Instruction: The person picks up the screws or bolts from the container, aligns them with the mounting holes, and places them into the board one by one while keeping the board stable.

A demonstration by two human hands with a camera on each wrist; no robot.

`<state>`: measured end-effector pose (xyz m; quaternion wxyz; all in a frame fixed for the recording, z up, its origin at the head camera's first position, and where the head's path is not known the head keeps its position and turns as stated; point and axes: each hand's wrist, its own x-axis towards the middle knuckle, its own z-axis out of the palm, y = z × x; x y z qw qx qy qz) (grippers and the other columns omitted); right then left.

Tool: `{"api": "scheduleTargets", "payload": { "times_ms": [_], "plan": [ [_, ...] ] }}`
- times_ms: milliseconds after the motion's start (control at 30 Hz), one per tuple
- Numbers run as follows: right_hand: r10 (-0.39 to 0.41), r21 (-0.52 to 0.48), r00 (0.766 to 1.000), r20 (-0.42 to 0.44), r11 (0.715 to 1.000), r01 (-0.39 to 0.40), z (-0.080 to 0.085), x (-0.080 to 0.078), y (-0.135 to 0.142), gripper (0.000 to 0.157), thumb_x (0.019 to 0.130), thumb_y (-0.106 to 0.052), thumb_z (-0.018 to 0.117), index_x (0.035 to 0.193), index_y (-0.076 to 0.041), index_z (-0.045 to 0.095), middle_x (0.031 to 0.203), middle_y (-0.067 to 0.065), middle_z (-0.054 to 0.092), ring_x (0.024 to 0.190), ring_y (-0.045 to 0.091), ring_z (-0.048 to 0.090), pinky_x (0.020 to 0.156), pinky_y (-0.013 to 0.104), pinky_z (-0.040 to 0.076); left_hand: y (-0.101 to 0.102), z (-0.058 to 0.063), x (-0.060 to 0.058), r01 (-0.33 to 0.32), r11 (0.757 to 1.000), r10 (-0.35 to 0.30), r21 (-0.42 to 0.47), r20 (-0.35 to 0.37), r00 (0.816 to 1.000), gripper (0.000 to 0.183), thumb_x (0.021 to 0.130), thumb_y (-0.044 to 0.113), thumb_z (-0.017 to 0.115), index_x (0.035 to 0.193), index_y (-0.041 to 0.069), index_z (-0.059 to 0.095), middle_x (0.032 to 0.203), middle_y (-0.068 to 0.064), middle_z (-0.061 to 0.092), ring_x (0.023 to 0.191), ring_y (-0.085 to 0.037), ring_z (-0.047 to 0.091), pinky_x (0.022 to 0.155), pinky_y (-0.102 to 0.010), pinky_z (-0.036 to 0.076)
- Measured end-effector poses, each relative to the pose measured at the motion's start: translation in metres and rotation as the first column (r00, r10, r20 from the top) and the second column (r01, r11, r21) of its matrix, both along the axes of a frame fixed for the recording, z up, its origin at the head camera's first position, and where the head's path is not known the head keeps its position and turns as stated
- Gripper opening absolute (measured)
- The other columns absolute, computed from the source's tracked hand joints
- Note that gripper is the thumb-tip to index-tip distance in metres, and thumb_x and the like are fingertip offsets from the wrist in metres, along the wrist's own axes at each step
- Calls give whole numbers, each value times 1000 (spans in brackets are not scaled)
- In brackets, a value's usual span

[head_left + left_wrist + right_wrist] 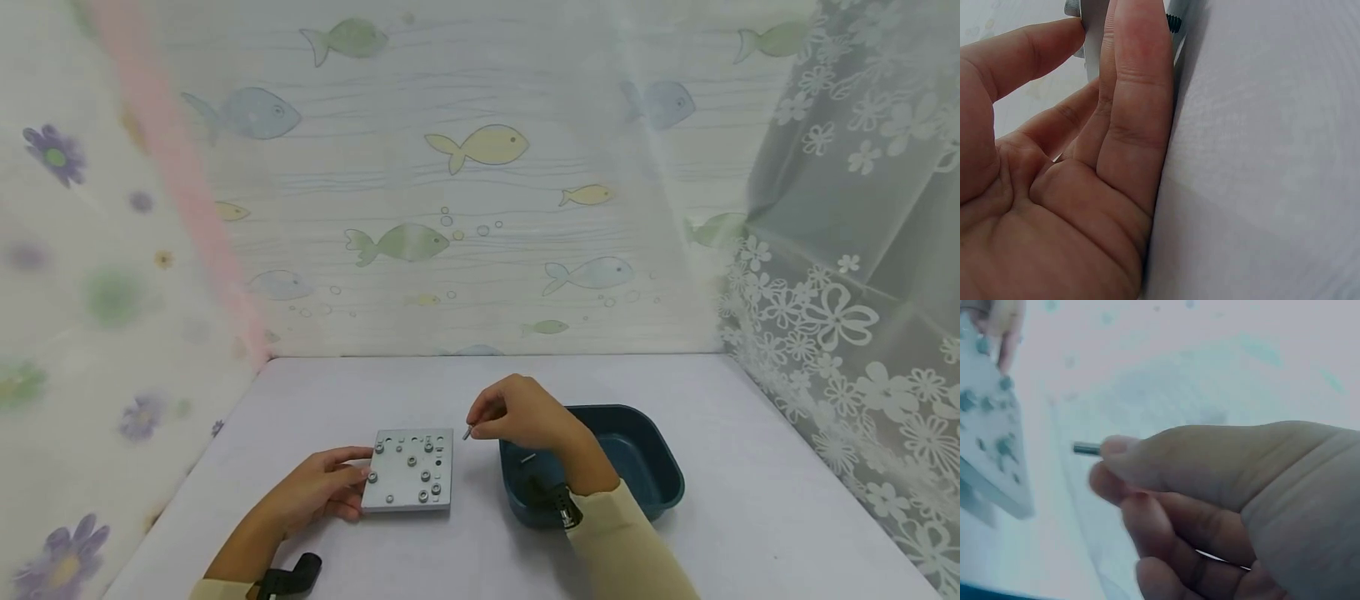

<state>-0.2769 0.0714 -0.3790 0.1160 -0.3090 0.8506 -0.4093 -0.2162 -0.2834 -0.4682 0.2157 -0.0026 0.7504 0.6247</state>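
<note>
A silver metal plate [397, 481] with several socket-head screws and holes sits left of centre on the table. My left hand [324, 485] holds its left edge. In the left wrist view, the thumb touches the plate's edge beside a screw head [1072, 7], and a dark threaded end [1174, 24] sticks out below the plate. My right hand [523, 414] pinches a small metal pin [1086, 448] between thumb and index finger, its free end pointing toward the plate. This hand hovers between the plate and the blue bin, apart from the plate.
A dark blue bin [670, 479] stands on the white table [750, 533] under my right forearm, with a small metal pin [528, 457] inside it. Fish-patterned cloth [480, 308] hangs behind the table, and patterned curtains hang at both sides.
</note>
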Motion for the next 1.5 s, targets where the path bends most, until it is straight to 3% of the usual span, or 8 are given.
{"api": "scheduleTargets", "payload": {
  "times_ms": [200, 367, 567, 833, 1500],
  "plan": [
    [-32, 71, 997, -71, 997, 37, -13, 7, -27, 6, 89, -22, 82, 90, -28, 79, 84, -17, 72, 82, 8, 66, 69, 28, 56, -1, 0, 0, 1, 1000, -1, 4, 1, 1000, 69, 103, 30, 64, 158, 0, 37, 106, -14, 74, 79, -21, 71, 72, -37, 64],
    [-44, 92, 992, -121, 994, 55, -28, 10, -41, 4, 89, -22, 83, 90, -25, 80, 80, -17, 68, 75, 8, 59, 60, 25, 50, -1, 3, 1, 15, 1000, -15, 8, -4, 1000, 68, 103, 30, 64, 157, -1, 36, 107, -14, 74, 79, -21, 71, 72, -37, 64],
    [-87, 132, 981, -173, 985, 110, -31, 18, -53, 6, 87, -23, 85, 88, -26, 80, 77, -19, 65, 72, 5, 55, 58, 22, 47, -2, 1, -1, 23, 1000, -23, 18, -3, 1000, 68, 104, 29, 63, 158, -1, 36, 106, -14, 74, 78, -20, 70, 71, -36, 64],
    [-121, 187, 974, -193, 970, 158, -34, 22, -62, 5, 87, -20, 84, 88, -24, 81, 77, -17, 63, 73, 5, 54, 58, 21, 46, -1, 2, -2, 22, 999, -22, 24, 2, 1000, 68, 103, 29, 64, 157, -2, 36, 106, -14, 74, 78, -19, 70, 72, -36, 64],
    [-197, 204, 966, -166, 952, 229, -43, 26, -69, 4, 87, -21, 85, 88, -20, 82, 76, -16, 67, 72, 4, 56, 60, 20, 48, -1, 1, 0, 22, 1000, -22, 22, 4, 1000, 69, 103, 30, 63, 158, -1, 34, 106, -14, 74, 78, -20, 70, 71, -36, 64]
  ]
}}
